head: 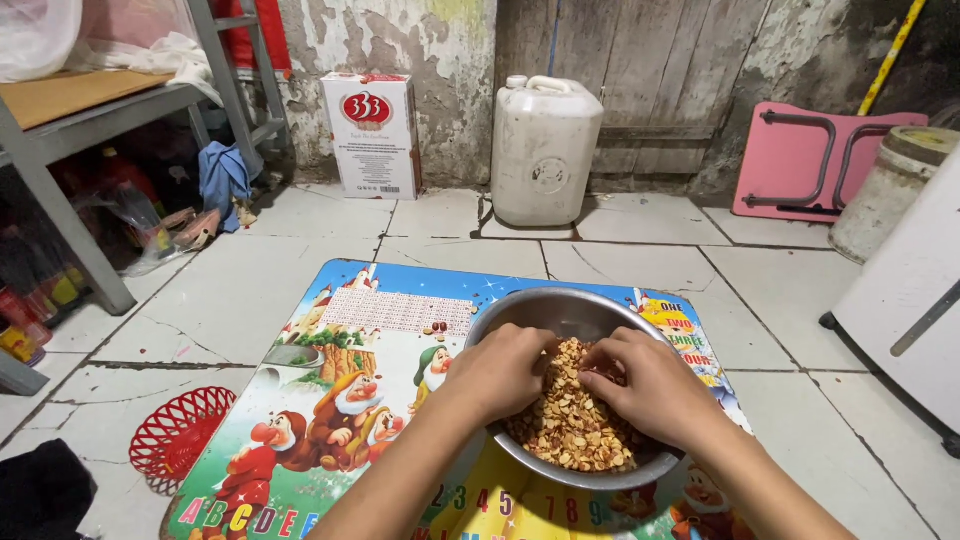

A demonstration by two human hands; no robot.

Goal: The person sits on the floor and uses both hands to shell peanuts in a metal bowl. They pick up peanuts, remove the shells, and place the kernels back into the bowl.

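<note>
Bare left grip [500, 372], bare right grip [655, 388], forearms seemingly sleeveless, no jewellery visible

Place: back room or storage corner of a modest home. Evidence: cracked white floor tiles [250, 300], peeling plaster wall [400, 40], weathered plank door [640, 50]; grey metal shelving [60, 140] with bottles beneath; white plastic jerrycan [545, 150]; cardboard carton [372, 135]; folded pink table [810, 160]; children's cartoon table [350, 400].

Head camera looks steeply down, close over the low table [330, 330].
</note>
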